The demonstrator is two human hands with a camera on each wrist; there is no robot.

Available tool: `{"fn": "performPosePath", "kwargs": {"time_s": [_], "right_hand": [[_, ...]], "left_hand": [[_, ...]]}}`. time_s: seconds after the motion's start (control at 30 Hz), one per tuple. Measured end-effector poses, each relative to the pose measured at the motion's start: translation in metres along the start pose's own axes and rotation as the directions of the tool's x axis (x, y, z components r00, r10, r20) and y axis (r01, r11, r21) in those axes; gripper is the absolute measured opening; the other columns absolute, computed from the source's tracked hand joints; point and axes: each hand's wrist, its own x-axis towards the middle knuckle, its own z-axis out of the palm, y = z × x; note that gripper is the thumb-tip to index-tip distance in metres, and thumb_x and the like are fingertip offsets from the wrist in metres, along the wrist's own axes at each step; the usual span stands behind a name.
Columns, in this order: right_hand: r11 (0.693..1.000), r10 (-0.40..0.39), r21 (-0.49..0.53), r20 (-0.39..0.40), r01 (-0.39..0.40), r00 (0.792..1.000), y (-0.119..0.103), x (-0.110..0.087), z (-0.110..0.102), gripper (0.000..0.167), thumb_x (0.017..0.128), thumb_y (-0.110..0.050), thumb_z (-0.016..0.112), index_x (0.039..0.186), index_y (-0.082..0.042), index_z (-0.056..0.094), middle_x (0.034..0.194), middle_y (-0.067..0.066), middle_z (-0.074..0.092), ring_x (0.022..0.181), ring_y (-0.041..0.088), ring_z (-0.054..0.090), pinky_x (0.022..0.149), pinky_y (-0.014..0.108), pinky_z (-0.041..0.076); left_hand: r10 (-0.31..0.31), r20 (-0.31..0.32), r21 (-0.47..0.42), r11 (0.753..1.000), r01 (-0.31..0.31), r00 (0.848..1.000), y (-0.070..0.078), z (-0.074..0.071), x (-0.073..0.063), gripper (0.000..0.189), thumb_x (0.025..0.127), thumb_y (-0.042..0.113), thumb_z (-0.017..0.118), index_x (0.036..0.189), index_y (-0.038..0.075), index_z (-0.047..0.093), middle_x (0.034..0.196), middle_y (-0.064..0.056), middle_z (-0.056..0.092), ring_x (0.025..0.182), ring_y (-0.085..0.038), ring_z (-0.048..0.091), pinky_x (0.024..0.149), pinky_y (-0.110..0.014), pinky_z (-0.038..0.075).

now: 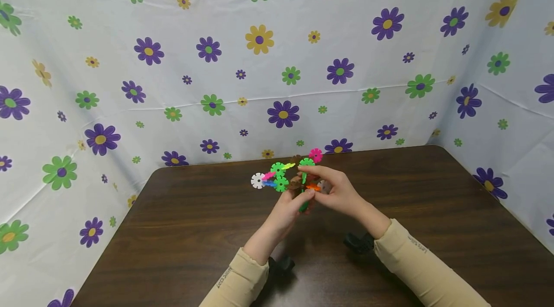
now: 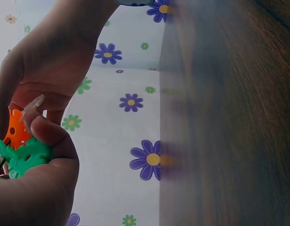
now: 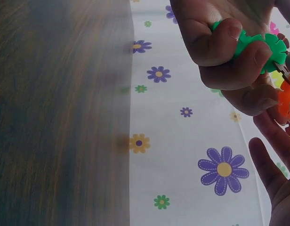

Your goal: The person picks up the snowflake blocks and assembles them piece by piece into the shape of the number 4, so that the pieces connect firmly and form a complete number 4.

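Note:
Both hands hold a build of colourful notched interlocking plastic discs (image 1: 281, 184) above the table. My left hand (image 1: 285, 213) curls its fingers and thumb around green discs (image 2: 29, 157) at its lower part. From the right, my right hand (image 1: 339, 194) reaches around the build, thumb at an orange disc (image 1: 313, 187) and index finger stretched across a green disc (image 1: 307, 162). A clear disc (image 2: 33, 106) stands beside the orange one. White (image 1: 258, 180), pink, blue and yellow discs branch out left; a pink disc (image 1: 315, 155) tops the build. Fingers hide its middle.
A dark wood table (image 1: 195, 230) lies beneath the hands. White cloth (image 1: 225, 129) with printed flowers hangs behind it and along both sides. Black devices (image 1: 281, 266) sit at both wrists, by the beige sleeves (image 1: 242, 273).

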Motion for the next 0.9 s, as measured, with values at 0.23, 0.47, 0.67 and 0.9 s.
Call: {"fn": "performPosePath", "kwargs": {"time_s": [0.23, 0.47, 0.67, 0.9], "right_hand": [[0.999, 0.045, 0.011, -0.002, -0.045, 0.999, 0.030, -0.013, 0.002, 0.055, 0.073, 0.018, 0.074, 0.124, 0.003, 0.059, 0.114, 0.021, 0.063, 0.084, 0.020, 0.061, 0.065, 0.028, 0.053], [0.999, 0.034, -0.002, -0.007, -0.034, 0.999, 0.011, -0.005, -0.001, 0.052, 0.070, 0.022, 0.072, 0.119, 0.011, 0.057, 0.108, 0.024, 0.063, 0.077, 0.026, 0.059, 0.059, 0.030, 0.052], [0.999, 0.029, 0.014, 0.002, -0.029, 1.000, 0.017, -0.008, 0.002, 0.054, 0.070, 0.021, 0.072, 0.121, 0.011, 0.055, 0.108, 0.025, 0.063, 0.078, 0.029, 0.060, 0.059, 0.029, 0.052], [0.996, 0.059, -0.069, 0.048, -0.056, 0.997, 0.034, -0.017, 0.006, 0.082, 0.060, -0.005, 0.092, 0.131, -0.001, 0.053, 0.117, 0.014, 0.062, 0.088, 0.019, 0.058, 0.074, 0.030, 0.052]], "left_hand": [[-0.040, 0.004, -0.091, 0.995, 0.040, 0.999, -0.001, -0.003, -0.002, 0.019, 0.095, 0.013, 0.054, 0.112, 0.005, 0.056, 0.087, -0.005, 0.055, 0.077, -0.016, 0.050, 0.071, -0.028, 0.044], [-0.058, 0.006, -0.164, 0.985, 0.058, 0.998, 0.000, -0.004, -0.005, 0.026, 0.096, 0.017, 0.053, 0.118, 0.004, 0.057, 0.099, 0.001, 0.062, 0.086, -0.015, 0.057, 0.076, -0.029, 0.046], [-0.018, 0.036, -0.219, 0.975, 0.026, 0.999, 0.002, -0.004, -0.007, 0.036, 0.102, 0.042, 0.044, 0.116, 0.011, 0.056, 0.098, 0.003, 0.063, 0.088, -0.015, 0.056, 0.076, -0.028, 0.046], [-0.007, 0.017, -0.214, 0.977, 0.011, 1.000, 0.002, -0.004, -0.008, 0.048, 0.099, 0.053, 0.046, 0.122, 0.011, 0.049, 0.099, 0.001, 0.057, 0.084, -0.012, 0.053, 0.078, -0.029, 0.044]]}}
